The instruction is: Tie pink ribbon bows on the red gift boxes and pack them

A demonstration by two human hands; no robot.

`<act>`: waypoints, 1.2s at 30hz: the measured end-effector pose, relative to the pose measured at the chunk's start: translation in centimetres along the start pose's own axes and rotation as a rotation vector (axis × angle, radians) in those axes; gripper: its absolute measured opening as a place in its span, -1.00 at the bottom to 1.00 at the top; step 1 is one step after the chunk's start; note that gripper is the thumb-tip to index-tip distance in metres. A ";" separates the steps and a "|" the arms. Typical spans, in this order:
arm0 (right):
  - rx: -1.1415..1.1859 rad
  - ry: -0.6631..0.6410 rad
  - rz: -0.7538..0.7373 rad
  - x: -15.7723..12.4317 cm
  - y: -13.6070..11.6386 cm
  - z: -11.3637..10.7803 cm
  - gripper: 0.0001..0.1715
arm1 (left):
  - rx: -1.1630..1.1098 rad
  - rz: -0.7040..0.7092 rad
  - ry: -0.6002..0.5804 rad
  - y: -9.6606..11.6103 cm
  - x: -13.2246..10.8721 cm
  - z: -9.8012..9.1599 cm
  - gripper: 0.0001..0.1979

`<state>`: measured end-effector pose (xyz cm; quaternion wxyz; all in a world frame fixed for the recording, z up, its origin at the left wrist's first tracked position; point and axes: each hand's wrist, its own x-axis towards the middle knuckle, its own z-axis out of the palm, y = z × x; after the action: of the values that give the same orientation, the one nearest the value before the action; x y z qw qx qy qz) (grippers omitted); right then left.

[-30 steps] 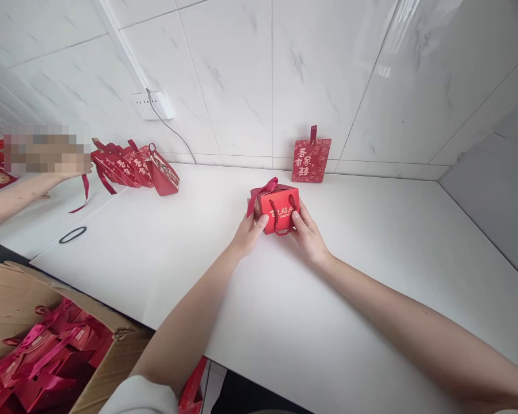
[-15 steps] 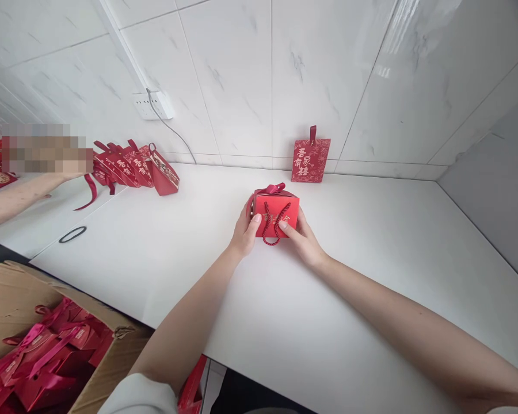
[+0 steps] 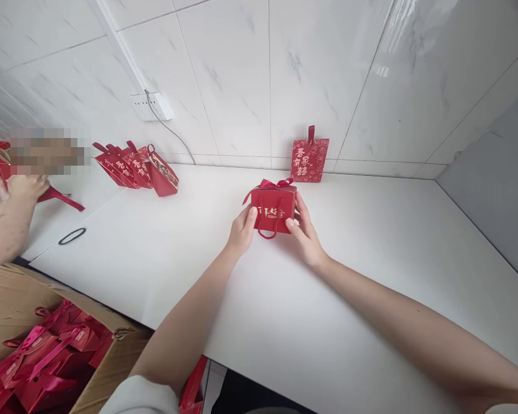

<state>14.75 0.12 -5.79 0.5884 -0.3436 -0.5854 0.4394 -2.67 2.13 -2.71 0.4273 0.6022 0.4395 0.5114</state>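
Note:
A small red gift box (image 3: 273, 201) with gold lettering, a ribbon bow on top and a twisted cord handle hanging at its front is in the middle of the view. My left hand (image 3: 242, 229) grips its left side, thumb on the front edge. On the other side, my right hand (image 3: 305, 233) holds the box with its thumb at the lower right corner and its fingers along the side. Behind the box, a flat red patterned bag (image 3: 309, 161) with a ribbon loop stands upright against the wall.
Several red bags (image 3: 132, 167) lean in a row at the back left. A co-worker's hands (image 3: 26, 187) hold a red item at far left. A black ring (image 3: 72, 236) lies on the white table (image 3: 176, 259). A cardboard box (image 3: 125, 351) full of red gift boxes stands lower left.
The gift box has tilted and turned slightly between my hands, its lettering now clearer and its bow's tail showing at left. The co-worker's hand has moved left from the row with a red item.

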 end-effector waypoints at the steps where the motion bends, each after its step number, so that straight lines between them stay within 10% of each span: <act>1: -0.041 0.006 -0.024 0.0 0.0 -0.1 -0.22 | -0.034 -0.062 0.016 -0.3 0.2 -0.2 -0.46; 6: -0.166 0.054 -0.113 -0.1 -0.3 0.2 -0.06 | -0.239 -0.242 0.049 -0.9 0.7 -0.3 -0.41; 15: -0.256 0.078 -0.153 -0.5 -0.7 0.6 -0.15 | -0.167 0.001 -0.062 -0.2 0.1 0.4 -0.33; 36: -0.364 0.014 -0.318 0.3 -0.1 -0.3 -0.20 | -0.556 -0.655 -0.084 1.7 -0.4 0.7 -0.31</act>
<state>15.04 0.36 -5.62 0.5827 -0.3504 -0.6976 0.2261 -1.90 1.25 -1.23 0.7305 0.3132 0.4351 0.4230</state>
